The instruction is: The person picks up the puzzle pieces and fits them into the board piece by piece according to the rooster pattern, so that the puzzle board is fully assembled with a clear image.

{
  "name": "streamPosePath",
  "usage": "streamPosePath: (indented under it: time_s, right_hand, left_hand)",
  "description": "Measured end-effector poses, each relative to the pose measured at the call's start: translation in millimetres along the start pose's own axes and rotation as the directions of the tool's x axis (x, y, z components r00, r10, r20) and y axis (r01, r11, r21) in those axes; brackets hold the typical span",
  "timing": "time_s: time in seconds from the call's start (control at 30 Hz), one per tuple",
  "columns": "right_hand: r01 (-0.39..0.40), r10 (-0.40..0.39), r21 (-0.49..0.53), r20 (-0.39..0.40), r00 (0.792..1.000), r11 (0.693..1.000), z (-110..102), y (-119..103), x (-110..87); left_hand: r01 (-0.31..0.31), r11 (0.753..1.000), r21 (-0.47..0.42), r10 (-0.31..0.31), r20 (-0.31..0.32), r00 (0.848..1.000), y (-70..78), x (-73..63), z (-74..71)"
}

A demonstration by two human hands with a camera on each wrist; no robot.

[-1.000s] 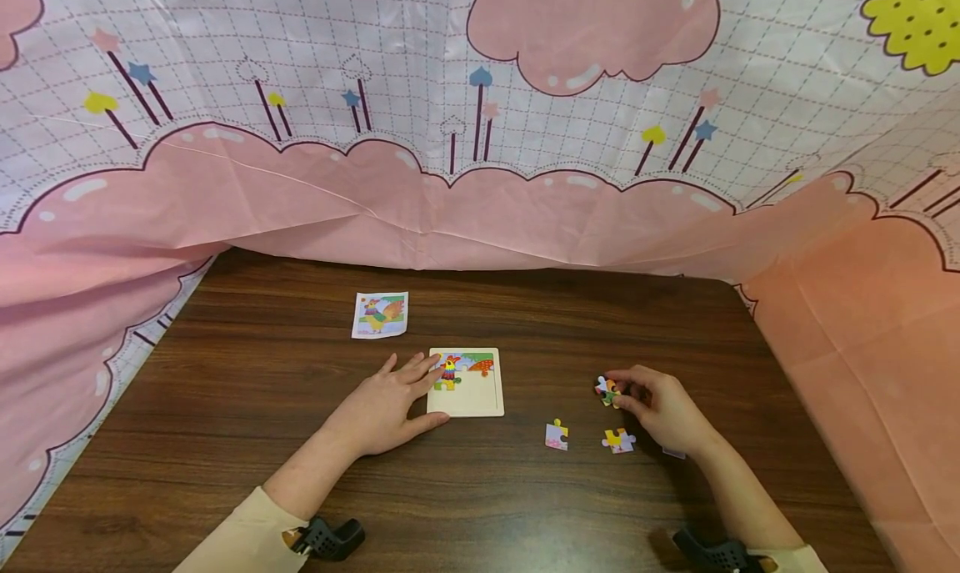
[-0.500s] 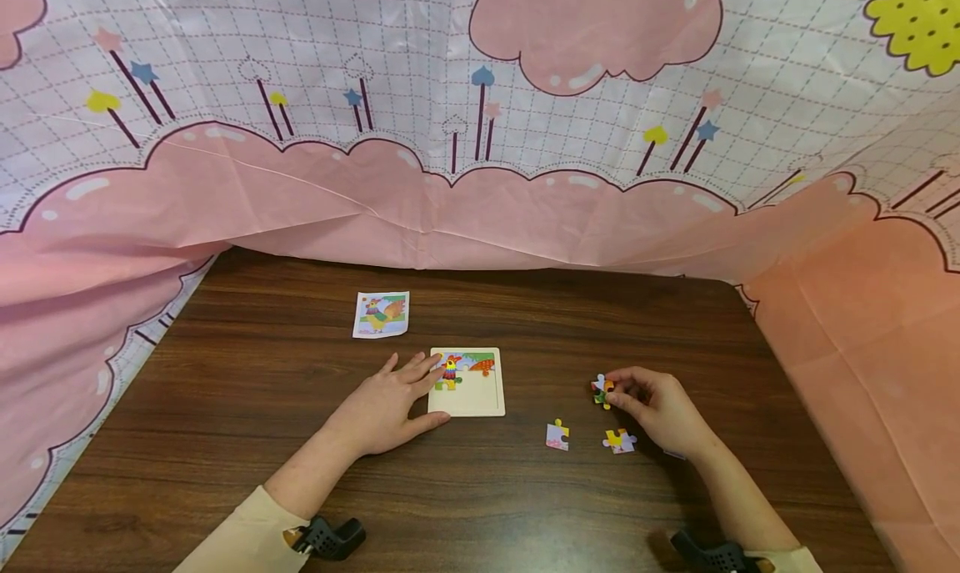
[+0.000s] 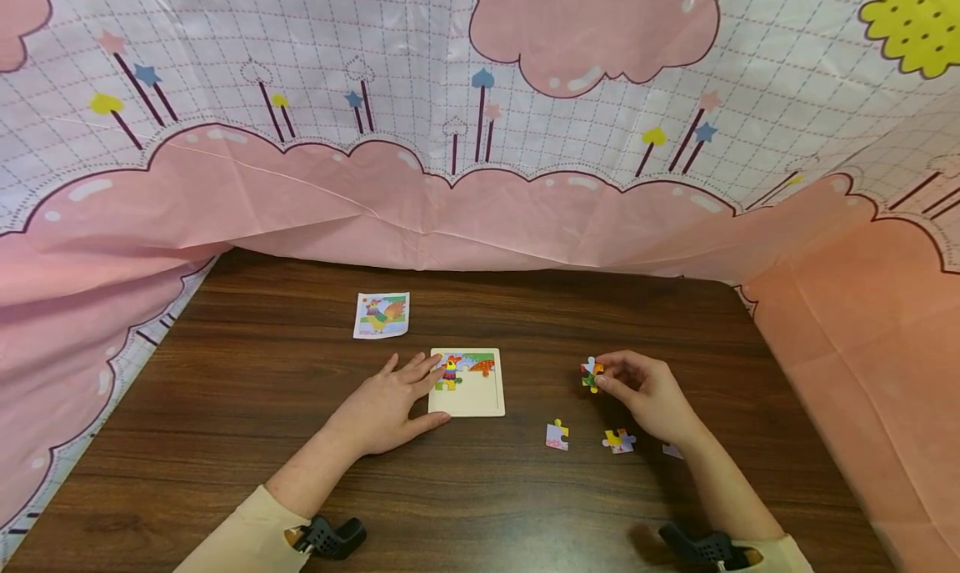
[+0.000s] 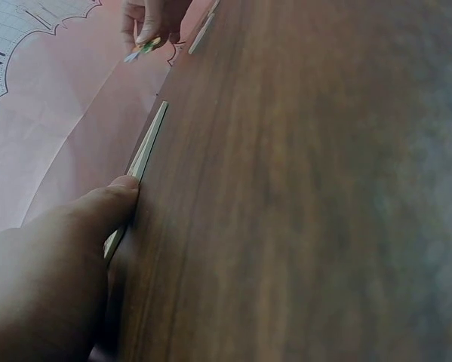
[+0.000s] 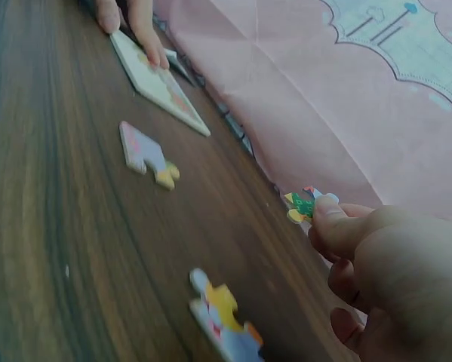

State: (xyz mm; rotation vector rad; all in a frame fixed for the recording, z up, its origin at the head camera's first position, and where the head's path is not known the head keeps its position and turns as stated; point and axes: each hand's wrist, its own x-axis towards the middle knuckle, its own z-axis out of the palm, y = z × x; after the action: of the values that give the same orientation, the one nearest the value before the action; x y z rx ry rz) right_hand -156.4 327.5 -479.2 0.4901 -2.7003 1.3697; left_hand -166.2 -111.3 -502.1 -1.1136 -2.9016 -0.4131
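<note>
Between thumb and fingers, my right hand pinches a multicoloured puzzle piece; the right wrist view shows this puzzle piece held up off the table, with green and yellow on it. My left hand lies spread at the left side of the square puzzle board, its fingertips and thumb resting on the frame. Rooster pieces fill the board's top and part of its left; bare pale wood shows in the rest. In the left wrist view the thumb touches the board's edge.
Loose on the table lie a pink-and-lilac piece, a yellow-and-lilac piece, and another piece partly hidden by the right wrist. Behind the board is a rooster picture card. A patterned curtain surrounds the table.
My right hand has lifted the puzzle piece and carried it a little left and away from me, turning it on the way. The left hand and board have stayed put.
</note>
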Motion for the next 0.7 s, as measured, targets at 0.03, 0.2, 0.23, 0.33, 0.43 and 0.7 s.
streamPosePath:
  time_s: [0.03, 0.2, 0.23, 0.33, 0.43, 0.7]
  right_hand:
    - [0.000, 0.000, 0.003, 0.002, 1.000, 1.000, 1, -2, 1.9]
    - [-0.001, 0.001, 0.033, 0.020, 1.000, 0.999, 10, -14, 10.3]
    - [-0.002, 0.001, 0.042, 0.024, 1.000, 0.999, 12, -16, 11.9]
    - [0.004, -0.006, 0.073, 0.034, 0.999, 0.997, 19, -21, 17.3]
    - [0.010, -0.015, 0.106, 0.047, 0.999, 0.994, 27, -26, 23.0]
    - [-0.006, -0.006, 0.130, 0.087, 0.996, 0.991, 49, -42, 37.8]
  left_hand:
    - [-0.001, 1.000, -0.001, 0.001, 0.000, 1.000, -0.2, -0.1, 0.1]
    - [-0.001, 1.000, 0.000, 0.001, 0.007, 1.000, -0.6, -0.1, 0.5]
    - [0.000, 1.000, 0.000, 0.000, 0.007, 1.000, -0.7, 0.0, 0.5]
    - [-0.002, 1.000, 0.000, 0.002, 0.006, 1.000, -0.8, 0.2, 0.7]
    - [-0.006, 1.000, 0.002, 0.006, 0.004, 1.000, -0.8, 0.4, 0.6]
    - [-0.008, 1.000, 0.009, 0.008, 0.006, 1.000, -0.8, -0.2, -0.3]
